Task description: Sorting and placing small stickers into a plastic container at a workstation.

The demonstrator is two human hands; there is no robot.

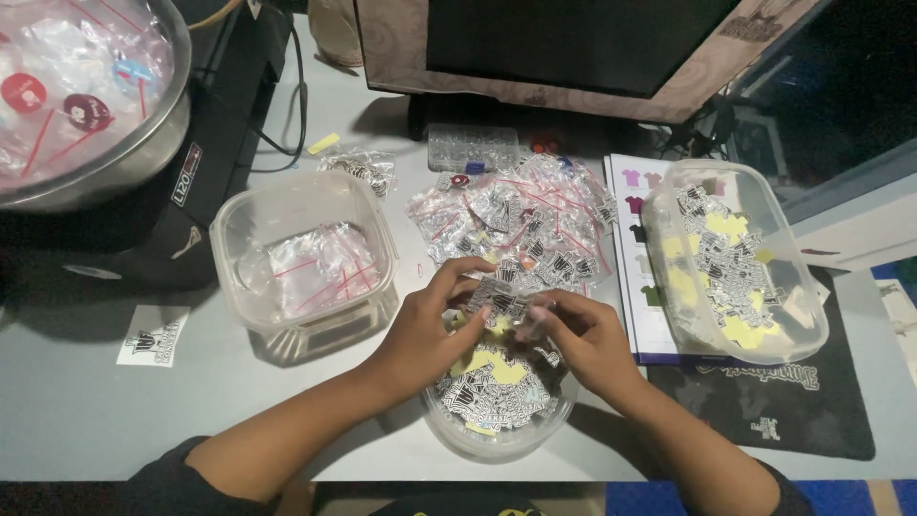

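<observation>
Low in the middle of the frame, the left hand (425, 330) and right hand (583, 339) meet over a round clear bowl (497, 435) of black-and-white stickers. Both sets of fingers pinch one small clear sticker packet (497, 301) between them. A heap of filled packets (516, 215) lies just above on the grey tabletop (76, 401), between two clear square tubs (301, 253).

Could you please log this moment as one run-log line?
left hand: holds sticker | right hand: pinches same sticker | below: round bowl of stickers | left: square tub with bags
</observation>
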